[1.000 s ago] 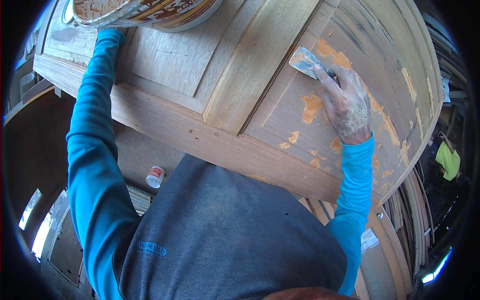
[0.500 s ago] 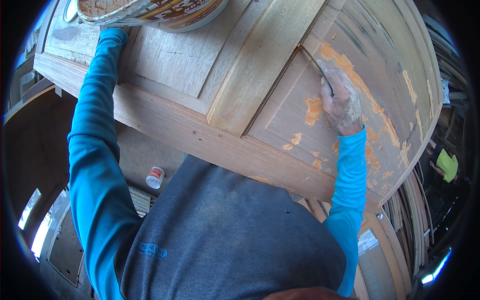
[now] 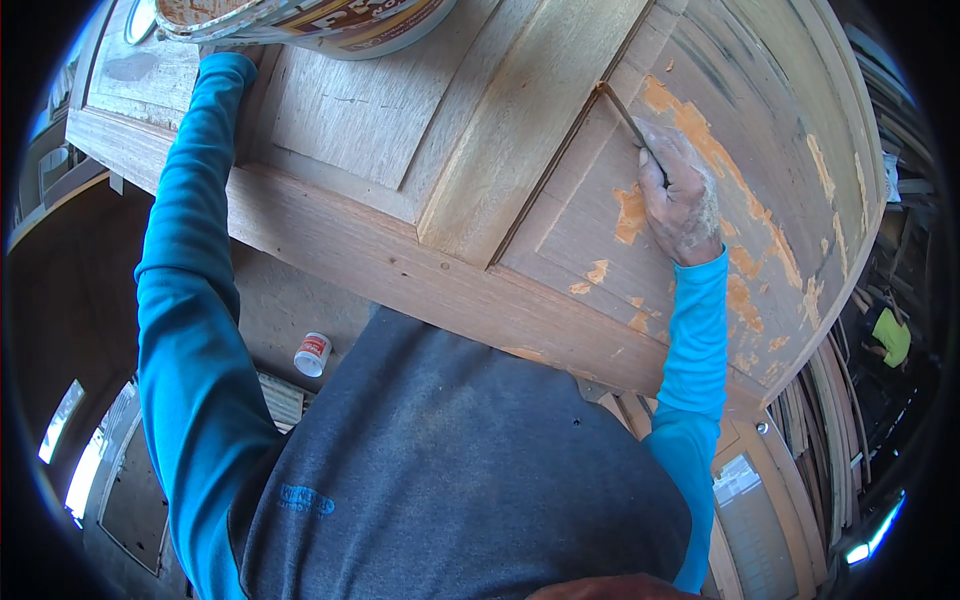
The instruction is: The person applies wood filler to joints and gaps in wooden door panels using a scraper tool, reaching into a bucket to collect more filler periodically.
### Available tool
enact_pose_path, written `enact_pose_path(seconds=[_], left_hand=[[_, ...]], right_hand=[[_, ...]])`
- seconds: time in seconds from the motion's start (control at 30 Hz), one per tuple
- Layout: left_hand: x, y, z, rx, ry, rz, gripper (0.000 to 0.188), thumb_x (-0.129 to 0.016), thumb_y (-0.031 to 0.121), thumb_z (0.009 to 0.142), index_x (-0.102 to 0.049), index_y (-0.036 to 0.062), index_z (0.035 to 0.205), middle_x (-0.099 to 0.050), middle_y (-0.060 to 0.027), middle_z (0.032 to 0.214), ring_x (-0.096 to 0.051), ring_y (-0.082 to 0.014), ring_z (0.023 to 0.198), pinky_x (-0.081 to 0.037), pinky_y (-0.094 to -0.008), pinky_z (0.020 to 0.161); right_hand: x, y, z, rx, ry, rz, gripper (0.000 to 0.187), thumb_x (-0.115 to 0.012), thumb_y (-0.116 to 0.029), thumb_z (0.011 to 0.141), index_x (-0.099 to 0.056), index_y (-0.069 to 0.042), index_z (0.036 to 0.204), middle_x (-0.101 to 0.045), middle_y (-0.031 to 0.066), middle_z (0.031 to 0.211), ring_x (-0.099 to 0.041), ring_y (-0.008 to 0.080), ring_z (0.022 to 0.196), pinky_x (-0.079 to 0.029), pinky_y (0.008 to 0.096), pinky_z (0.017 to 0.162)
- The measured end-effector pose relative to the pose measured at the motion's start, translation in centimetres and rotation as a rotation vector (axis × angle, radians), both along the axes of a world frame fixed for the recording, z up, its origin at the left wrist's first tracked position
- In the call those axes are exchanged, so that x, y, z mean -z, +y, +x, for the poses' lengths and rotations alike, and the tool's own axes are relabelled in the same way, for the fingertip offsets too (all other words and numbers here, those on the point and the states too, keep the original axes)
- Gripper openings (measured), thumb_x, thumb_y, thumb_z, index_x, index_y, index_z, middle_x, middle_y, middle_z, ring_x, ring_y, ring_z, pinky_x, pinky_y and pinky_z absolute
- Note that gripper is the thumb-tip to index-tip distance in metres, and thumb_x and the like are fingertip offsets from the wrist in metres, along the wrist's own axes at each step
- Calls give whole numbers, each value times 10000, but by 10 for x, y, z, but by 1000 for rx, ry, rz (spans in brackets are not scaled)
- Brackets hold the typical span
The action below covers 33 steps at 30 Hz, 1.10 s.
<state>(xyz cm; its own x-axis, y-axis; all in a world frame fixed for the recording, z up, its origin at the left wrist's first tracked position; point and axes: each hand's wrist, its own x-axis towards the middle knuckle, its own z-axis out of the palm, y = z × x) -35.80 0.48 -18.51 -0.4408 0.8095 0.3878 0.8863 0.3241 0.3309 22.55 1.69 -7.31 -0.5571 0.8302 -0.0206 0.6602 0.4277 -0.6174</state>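
Note:
Dust covers my right hand [image 3: 682, 195], which is closed around a thin, brown stick-like tool [image 3: 624, 112]. Its tip, with a dab of orange paste, touches the dark groove beside a raised strip [image 3: 505, 160] of the panelled wooden door [image 3: 350, 115]. Orange filler patches [image 3: 630, 214] lie on the wood around this hand. My left arm [image 3: 190, 220] reaches to the far left, where the bucket [image 3: 345, 30] hides the hand. Brown-orange smears coat the inside of that bucket.
Below the door's near edge, a small white tub with a red label [image 3: 312, 355] stands on a lower surface. Stacked timber strips [image 3: 815, 430] lie at the right. Beyond them is another person in a yellow-green shirt [image 3: 890, 337].
My right hand and the tool have shifted very slightly, with the tip still at the groove. My left arm stays in place.

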Motion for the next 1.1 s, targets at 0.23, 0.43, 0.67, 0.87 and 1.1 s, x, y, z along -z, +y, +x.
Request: enact_pose_path(seconds=[0.23,0.43,0.67,0.87,1.1], left_hand=[[0,0,0,-3,2,-1,513,-622,445,925,-689,36,1227,-704,-227,1179,-667,-415,1092,-527,-472,960],[1,2,0,1,7,2,508,-625,444,922,-694,39,1220,-707,-229,1173,-669,-417,1085,-527,-472,955],[3,5,1,1,10,5,502,-628,444,919,-700,42,1212,-710,-230,1165,-671,-420,1077,-528,-471,950],[3,7,7,47,17,4,497,-631,443,917,-705,46,1206,-712,-232,1158,-672,-422,1070,-529,-471,945],[-6,5,8,109,30,-3,491,-634,442,914,-711,49,1198,-715,-233,1151,-674,-425,1062,-530,-471,939]], right_hand=[[-6,-4,8,-26,36,-113,332,-539,29,915,-684,24,1213,-668,172,995,-677,313,888,-535,388,796],[1,5,3,64,88,25,302,-562,-6,936,-689,27,1208,-673,163,997,-680,290,890,-532,377,793],[-9,-1,8,-32,26,-235,276,-577,-29,959,-685,39,1204,-678,135,987,-666,220,866,-518,330,770],[-4,-22,21,107,144,-334,305,-573,-58,991,-666,39,1265,-698,95,1012,-643,146,889,-525,299,806],[-15,-91,4,173,267,-616,360,-564,-44,998,-615,48,1342,-705,96,1047,-656,154,912,-550,318,835]])
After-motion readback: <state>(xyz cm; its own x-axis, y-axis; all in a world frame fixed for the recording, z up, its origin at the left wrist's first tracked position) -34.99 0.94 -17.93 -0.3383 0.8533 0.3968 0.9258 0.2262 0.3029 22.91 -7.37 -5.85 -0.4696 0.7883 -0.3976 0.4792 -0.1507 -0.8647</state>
